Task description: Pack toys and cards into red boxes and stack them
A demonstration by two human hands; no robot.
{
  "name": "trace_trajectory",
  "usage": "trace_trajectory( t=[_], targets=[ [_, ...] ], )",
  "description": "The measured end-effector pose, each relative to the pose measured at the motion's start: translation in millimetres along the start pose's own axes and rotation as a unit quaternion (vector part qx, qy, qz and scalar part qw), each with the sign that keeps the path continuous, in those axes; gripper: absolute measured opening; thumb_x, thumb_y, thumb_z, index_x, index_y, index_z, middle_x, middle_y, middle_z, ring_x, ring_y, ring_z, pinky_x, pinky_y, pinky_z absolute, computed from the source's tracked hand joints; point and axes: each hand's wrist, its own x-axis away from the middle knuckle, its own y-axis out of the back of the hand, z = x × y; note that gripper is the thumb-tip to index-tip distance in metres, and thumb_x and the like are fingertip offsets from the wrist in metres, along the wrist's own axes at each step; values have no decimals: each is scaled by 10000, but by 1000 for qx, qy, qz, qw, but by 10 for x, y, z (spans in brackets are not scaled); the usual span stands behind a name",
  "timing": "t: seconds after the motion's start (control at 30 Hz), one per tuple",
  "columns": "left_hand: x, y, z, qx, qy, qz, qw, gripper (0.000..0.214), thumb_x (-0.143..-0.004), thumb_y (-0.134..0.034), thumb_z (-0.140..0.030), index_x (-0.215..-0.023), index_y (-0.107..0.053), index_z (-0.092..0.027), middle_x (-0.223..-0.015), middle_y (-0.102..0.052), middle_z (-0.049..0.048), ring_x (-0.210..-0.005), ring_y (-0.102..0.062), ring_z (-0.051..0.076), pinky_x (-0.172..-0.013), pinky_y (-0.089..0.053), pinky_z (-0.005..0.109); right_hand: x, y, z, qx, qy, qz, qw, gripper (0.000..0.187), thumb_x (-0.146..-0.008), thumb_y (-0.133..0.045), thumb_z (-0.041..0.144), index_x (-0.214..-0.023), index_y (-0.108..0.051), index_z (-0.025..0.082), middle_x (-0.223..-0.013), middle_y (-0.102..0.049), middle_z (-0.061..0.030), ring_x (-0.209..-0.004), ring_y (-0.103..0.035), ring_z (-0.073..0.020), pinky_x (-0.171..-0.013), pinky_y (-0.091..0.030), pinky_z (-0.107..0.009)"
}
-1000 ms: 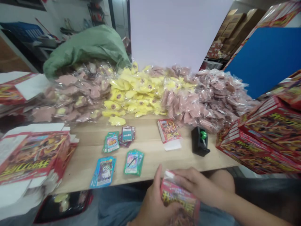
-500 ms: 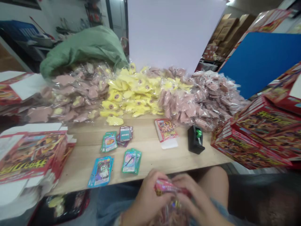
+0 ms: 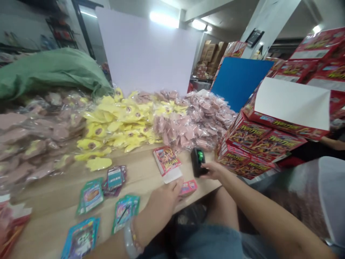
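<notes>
The right hand (image 3: 214, 171) is open, fingers stretched out and pinching nothing, and appears to touch the black tape dispenser (image 3: 198, 162), which stands at its 9 o'clock with its long axis running about 12 to 6. The left hand (image 3: 165, 197), open and empty, is farther from the dispenser, over the wooden table (image 3: 54, 201). A pink card packet (image 3: 188, 187) lies at its 3 o'clock, and a white slip (image 3: 172, 175) and red card box (image 3: 166, 160) lie at its 12 o'clock.

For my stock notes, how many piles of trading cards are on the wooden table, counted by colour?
Green-bordered rectangular card piles: 2
Teal-topped rectangular card pile: 1
Blue-bordered rectangular card pile: 1
Total: 4
</notes>
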Motion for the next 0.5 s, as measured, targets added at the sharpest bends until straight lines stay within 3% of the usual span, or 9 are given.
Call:
trace_trajectory(
  t=[0.13, 0.23, 0.4, 0.5],
  targets=[
    [-115, -31, 31, -31, 37, -18, 999, 409, -889, -414, -212, -1296, -372, -220, -1116, -591, 80, -902, -610, 219, -736, -524, 330, 335, 75, -299, -48, 98, -20, 994, 139, -774, -573, 281, -733, -596, 150, -713, -596, -4, -642, -555, -133, -577, -448, -251],
    [-262, -86, 19, -26, 39, -30, 998, 377, -872, -451, -229, -1248, -420, -220, -1091, -604, 67, -862, -621, 225, -706, -531, 339, 667, 50, -467, -51, 147, -27, 987, 216, -628, -660, 305, -494, -541, 184, -506, -500, 14, -546, -490, -152, -509, -380, -246],
    [-408, -83, 10, -12, 61, -24, 998, 297, -856, -464, -212, -1152, -473, -195, -984, -632, 61, -821, -627, 232, -677, -527, 335, 988, -528, -426, -132, 206, 95, 965, 384, -638, -624, 500, -493, -478, 175, -478, -436, 31, -467, -368, -96, -471, -296, -230],
    [-323, -51, -36, 1, 28, -20, 999, 304, -852, -417, -144, -1153, -464, -143, -1042, -611, 102, -917, -601, 234, -752, -511, 344, 1032, -773, -456, -159, 174, 77, 969, 495, -561, -617, 625, -458, -379, 204, -387, -302, 75, -375, -224, -62, -395, -173, -228]
  ],
)
